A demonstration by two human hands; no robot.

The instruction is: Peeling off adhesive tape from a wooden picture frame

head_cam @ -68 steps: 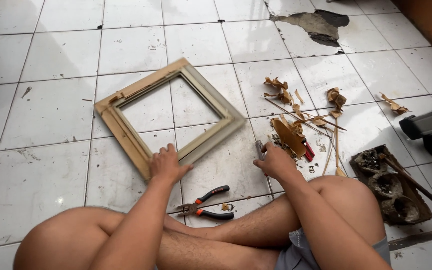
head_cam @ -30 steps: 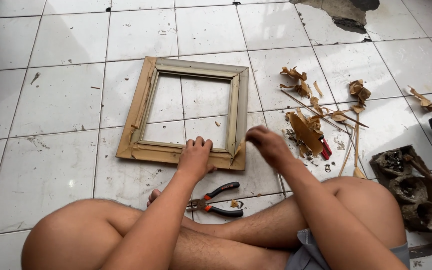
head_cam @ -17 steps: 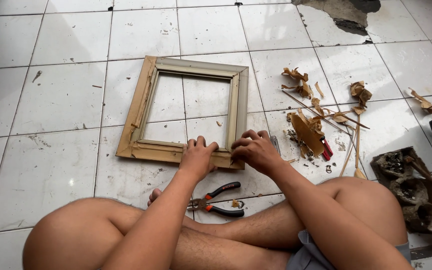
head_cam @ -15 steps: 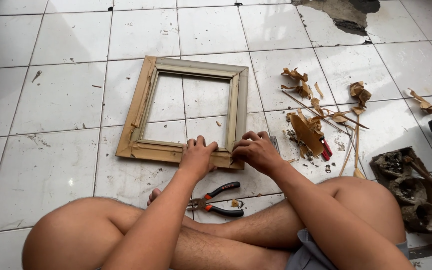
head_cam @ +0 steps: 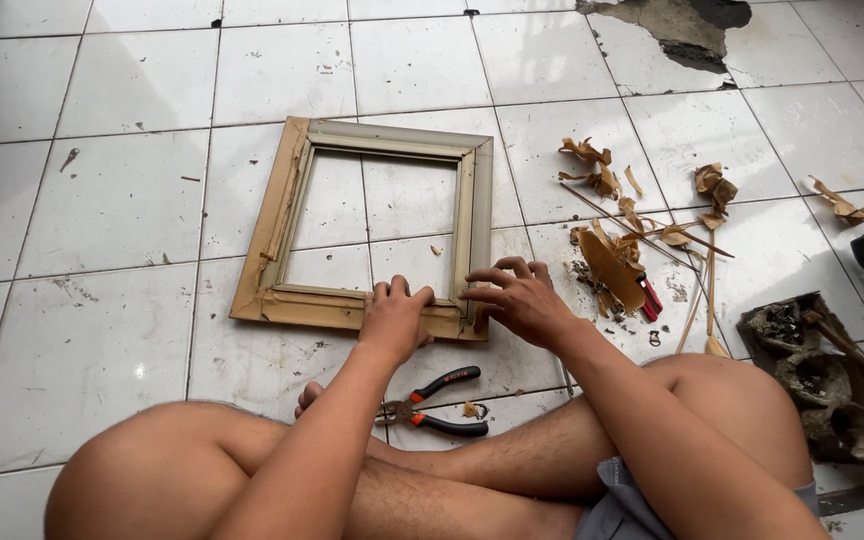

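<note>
While the person sits cross-legged on the white tiled floor [head_cam: 112,210], both hands rest on the near rail of a rectangular wooden frame [head_cam: 282,215] lying flat at the centre of the picture. The frame's long axis runs from the lower middle toward the upper middle, leaning slightly to the right; its near short rail faces the person and its far short rail points to the top of the picture. The left hand [head_cam: 394,320] presses palm-down on the near rail, fingers bent over its inner edge, a loose open grip rather than a clasp. The right hand [head_cam: 517,300] sits at the frame's lower right corner, fingers spread and curled on the wood; whether its grip closes on the corner cannot be told. Pliers [head_cam: 437,403] with black and orange handles lie on the floor just below the hands, beside the person's shin. Right of the frame, torn brown wood scraps [head_cam: 617,265] and thin sticks are scattered over the tiles, with a small red object among them. At the right edge lies a dark, dirt-crusted tray [head_cam: 822,385]. At the upper right, a patch of broken tile [head_cam: 672,25] exposes grey ground.
</note>
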